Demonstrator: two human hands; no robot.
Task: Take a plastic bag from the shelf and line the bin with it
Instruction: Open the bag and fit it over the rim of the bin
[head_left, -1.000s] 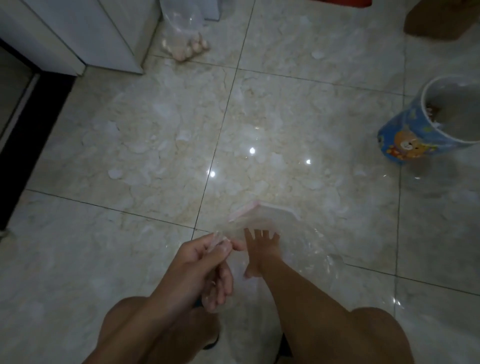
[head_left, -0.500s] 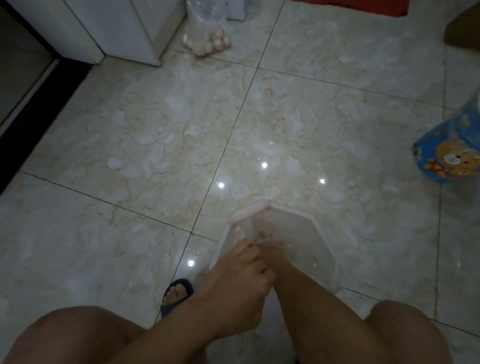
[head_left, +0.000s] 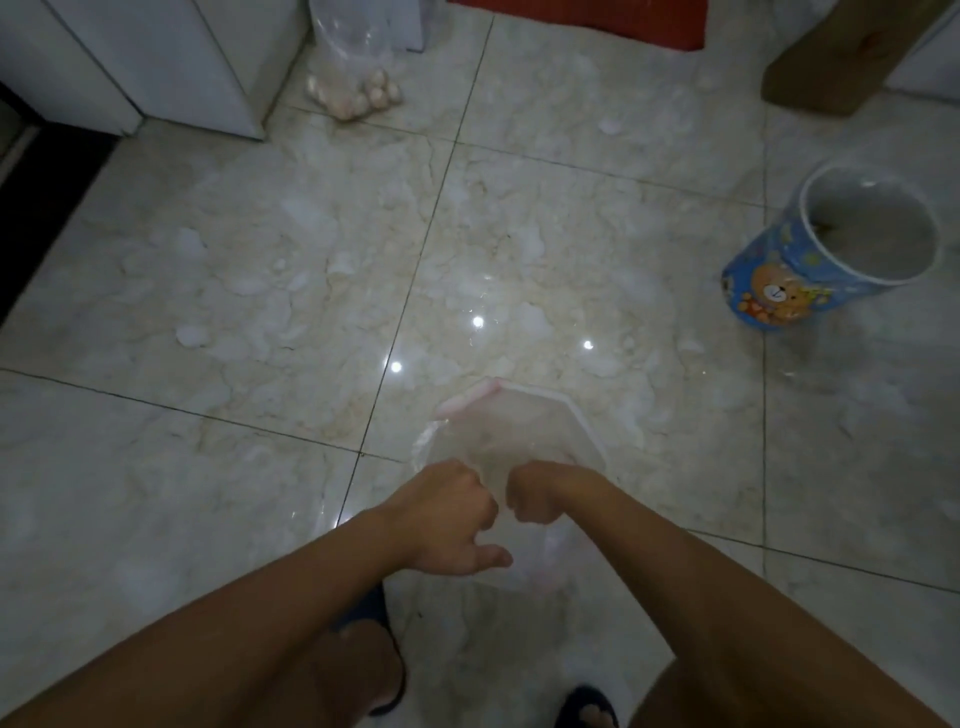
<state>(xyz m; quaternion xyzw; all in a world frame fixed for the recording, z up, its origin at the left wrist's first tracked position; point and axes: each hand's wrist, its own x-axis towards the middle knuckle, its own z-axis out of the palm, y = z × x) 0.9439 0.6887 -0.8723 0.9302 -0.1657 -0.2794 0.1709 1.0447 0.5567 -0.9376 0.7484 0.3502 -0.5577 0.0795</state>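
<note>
We see the left hand (head_left: 451, 512) and the right hand (head_left: 530, 493) held close together low in the middle of the view, knuckles nearly touching. Both are curled into fists, each gripping the near edge of a clear plastic bag (head_left: 524, 436). The left thumb sticks out to the right below the fist.

The bag spreads away from the hands toward the far side, its mouth pulled partly open into an angular shape. Its rim shows white, with a pale pink tint at the far left corner. The film is see-through (the floor tiles show through it), and a lower fold of it hangs beneath the hands, near the right wrist.

Below the forearms we note two feet in dark slippers, the left slipper (head_left: 374, 618) and the right slipper (head_left: 587, 706), on the glossy marbled floor (head_left: 260, 312). Three small light reflections sit on the tiles just beyond the bag.

The bin (head_left: 831, 249) stands well apart from the bag, far right: blue with a cartoon bear, white rim, open top. Whether anything lies inside we cannot tell.

At the far edge: a white cabinet (head_left: 156, 62) to the left, a clear sack of pale round items (head_left: 358, 88) beside it, a red mat (head_left: 582, 23), and a brown cardboard box (head_left: 831, 57) far right.
</note>
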